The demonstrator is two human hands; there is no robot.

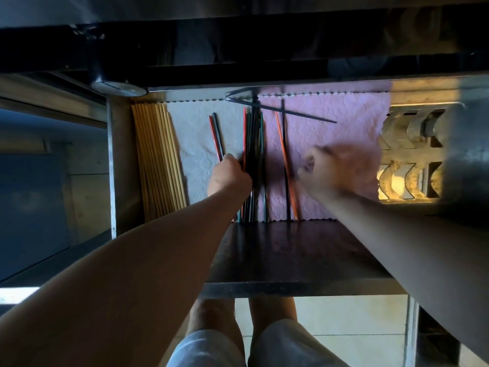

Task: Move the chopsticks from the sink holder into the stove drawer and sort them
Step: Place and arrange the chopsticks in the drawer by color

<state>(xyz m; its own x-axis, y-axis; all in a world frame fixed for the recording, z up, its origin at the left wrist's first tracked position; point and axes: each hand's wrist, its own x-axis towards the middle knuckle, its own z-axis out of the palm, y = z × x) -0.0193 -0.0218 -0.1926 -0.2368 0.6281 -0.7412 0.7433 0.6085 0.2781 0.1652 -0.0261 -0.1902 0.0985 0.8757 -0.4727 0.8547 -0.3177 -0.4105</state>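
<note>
A: Where do the chopsticks lie at this point?

B: All inside the open stove drawer (124, 165), centre frame, on a white liner (195, 133) and a pink liner (330, 133). Every long axis but one runs top to bottom of the frame, parallel to the drawer sides.

A: State of each hand?

B: The left hand (229, 176) is closed, fingers wrapped round the lower part of the central dark bundle (254, 133). The right hand (322, 173) is motion-blurred just right of the orange-and-black pair (284, 144). I cannot tell whether its fingers are parted or whether they hold anything.

A: Which hand is nearer that pair?

B: The right. The pair lies directly to its left, close enough to touch or nearly so, while the left hand is occupied at the bundle.

A: Counts?

B: One red-and-dark pair (216, 136) on the white liner, two sticks. The orange-and-black pair, two sticks. One stray dark stick (291, 112) lying crosswise near the top of the drawer. The wooden chopsticks (156, 157) at the left wall number roughly ten; the bundle is too dense to count.

A: Likely next step?

B: Probably squaring the stray stick with the rest.
</note>
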